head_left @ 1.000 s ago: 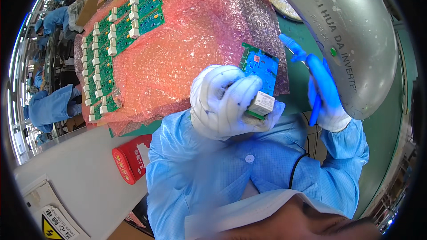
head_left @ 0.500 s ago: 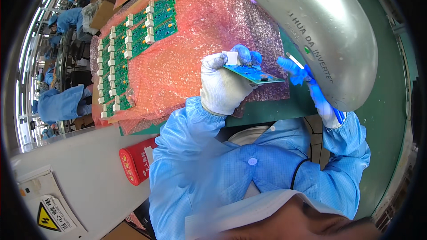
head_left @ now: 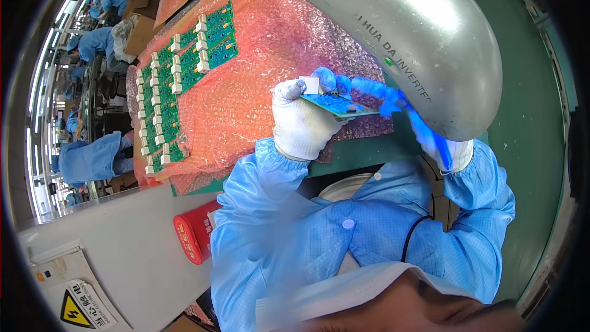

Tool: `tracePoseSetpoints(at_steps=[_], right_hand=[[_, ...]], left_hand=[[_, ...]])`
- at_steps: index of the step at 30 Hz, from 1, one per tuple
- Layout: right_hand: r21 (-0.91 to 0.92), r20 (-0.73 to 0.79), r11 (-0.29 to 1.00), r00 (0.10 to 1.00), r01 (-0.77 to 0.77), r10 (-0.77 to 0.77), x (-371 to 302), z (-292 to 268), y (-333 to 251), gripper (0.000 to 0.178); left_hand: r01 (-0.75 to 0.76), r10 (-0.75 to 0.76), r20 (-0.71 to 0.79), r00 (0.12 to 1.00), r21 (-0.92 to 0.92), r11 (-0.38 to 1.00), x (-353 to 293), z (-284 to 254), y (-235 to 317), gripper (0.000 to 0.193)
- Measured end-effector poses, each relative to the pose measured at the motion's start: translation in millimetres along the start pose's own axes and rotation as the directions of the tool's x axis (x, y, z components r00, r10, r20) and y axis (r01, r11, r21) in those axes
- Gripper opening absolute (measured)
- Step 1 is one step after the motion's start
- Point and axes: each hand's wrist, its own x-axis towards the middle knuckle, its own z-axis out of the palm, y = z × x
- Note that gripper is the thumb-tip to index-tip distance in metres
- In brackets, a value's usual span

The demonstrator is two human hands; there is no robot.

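Observation:
My left hand (head_left: 304, 120), in a white glove with blue fingertips, grips a green circuit board (head_left: 339, 106) by its left end. A white block-shaped component (head_left: 311, 85) stands up on that end of the board, next to my thumb. My right hand (head_left: 424, 124), lit strongly blue, comes in from the right with its fingertips at the board's far right edge. It holds a slim blue pen-like tool (head_left: 445, 152), whose lower end shows by the palm; its tip cannot be made out among the fingers.
Rows of green circuit boards with white components (head_left: 178, 77) lie on pink bubble wrap (head_left: 246, 86) at the left. A big silver lamp hood (head_left: 430, 49) hangs over my right hand. A red tin (head_left: 193, 237) stands at lower left. Several people in blue work far left.
My right hand has moved left from beside the lamp hood to the board's edge. The pale stick earlier seen at its fingers no longer shows. My left hand still holds the board.

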Motion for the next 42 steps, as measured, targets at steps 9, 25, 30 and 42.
tracePoseSetpoints(at_steps=[9, 25, 30, 42], right_hand=[[-0.882, -0.018, 0.466, 0.987, 0.060, -0.162, -18, -29, 55, 0.025], [0.251, -0.230, 0.902, 0.884, -0.351, 0.408, 10, 43, -2, 0.031], [-0.362, -0.147, 0.900, 0.968, -0.242, 0.202, 15, 78, -31, 0.030], [-0.111, -0.056, 0.932, 0.938, -0.346, 0.341, 19, 89, -26, 0.028]], left_hand=[[-0.445, 0.465, 0.370, 0.805, 0.894, 0.059, -19, 19, -19, 0.067], [-0.575, 0.476, 0.691, 0.545, 0.720, -0.387, -61, 42, -32, 0.098], [-0.590, 0.377, 0.739, 0.558, 0.673, -0.445, -75, 45, -28, 0.106], [-0.579, 0.535, 0.734, 0.418, 0.669, -0.465, -75, 32, -57, 0.100]])
